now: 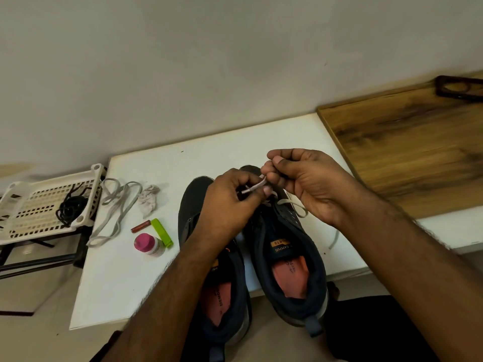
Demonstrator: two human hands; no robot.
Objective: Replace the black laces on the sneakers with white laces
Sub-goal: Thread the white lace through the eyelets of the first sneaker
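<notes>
My left hand (230, 202) sits at centre frame, fingers curled, pinching the tip end of a white flat lace (254, 186). My right hand (308, 181), just at 2 o'clock from the left, pinches the same lace end between thumb and fingertips; the two hands nearly touch over the lace tip.

Below both hands: a pair of dark navy fabric sneakers with orange insoles, toes pointing to 12 o'clock, heels hanging over the near edge of the white tabletop (125, 270). The right sneaker (287, 257) carries the lace; a loop (295, 205) shows over its eyelets under my right palm, and another stretch trails onto the table at 3 o'clock of that shoe. How many eyelets are threaded I cannot tell. The left sneaker (198, 205) lies partly under my left wrist, with no lace visible on it.

At 9 o'clock from the hands: a lime-green plastic clip (162, 232), a small reddish-brown cylinder (141, 227), a white bottle with a pink cap (147, 244), a crumpled grey-white cloth (149, 199), and a second loose white flat lace (117, 207).

Further toward 9 o'clock, a white perforated plastic tray (34, 205) holds a tangle of black cord laces (70, 207).

At 2 o'clock, a brown wood-grain board (405, 142) with a dark object (460, 87) at its far corner.
</notes>
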